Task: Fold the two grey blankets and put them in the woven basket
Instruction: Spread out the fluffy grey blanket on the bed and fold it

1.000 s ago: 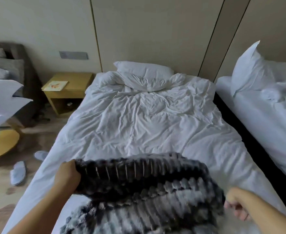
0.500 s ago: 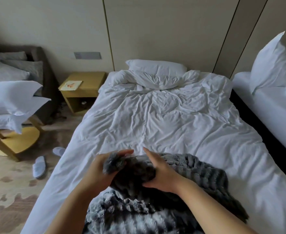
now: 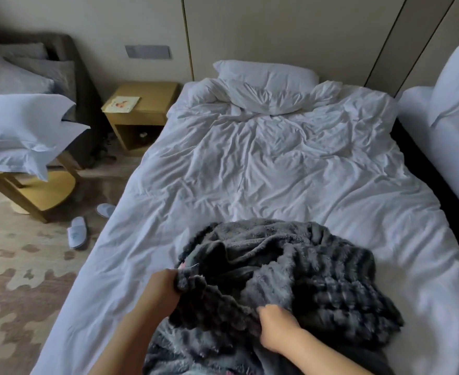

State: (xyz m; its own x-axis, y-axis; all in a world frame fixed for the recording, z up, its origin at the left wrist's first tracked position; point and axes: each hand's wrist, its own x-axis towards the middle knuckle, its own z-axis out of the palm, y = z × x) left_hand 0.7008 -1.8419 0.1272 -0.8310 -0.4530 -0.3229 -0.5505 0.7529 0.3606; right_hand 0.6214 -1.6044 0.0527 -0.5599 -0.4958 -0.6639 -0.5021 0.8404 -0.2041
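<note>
Half a second ago the two hands met on one bunched fold in the middle of the heap; now they are drawn apart. The left hand (image 3: 164, 289) sits higher and further left, its fingers curled round a corner of the grey ribbed plush blanket (image 3: 304, 272), pinching the edge so that it stands up in a small tuft. The right hand (image 3: 278, 330) is lower and nearer the body, knuckles up, fingers dug into the fabric and gripping a fold. The blanket has opened out since then. It reaches further up and further right on the bed with the crumpled white duvet (image 3: 250, 171), and a smoother, darker face now shows at its far edge where ribbing showed before.

The blanket lies in a loose, rumpled heap on the near end of the bed, unfolded. On the right its ribs run in light and dark grey bands; towards the top the plain fleecy side is turned up in soft creases.

Its near part runs off the bottom of the frame, partly under the forearms (image 3: 331, 358). Whether the heap is one blanket or two lying together cannot be told. The fingertips of both hands are buried in the pile. A small pinkish patch (image 3: 183, 265) shows just above the left hand; what it is remains unclear.
</note>
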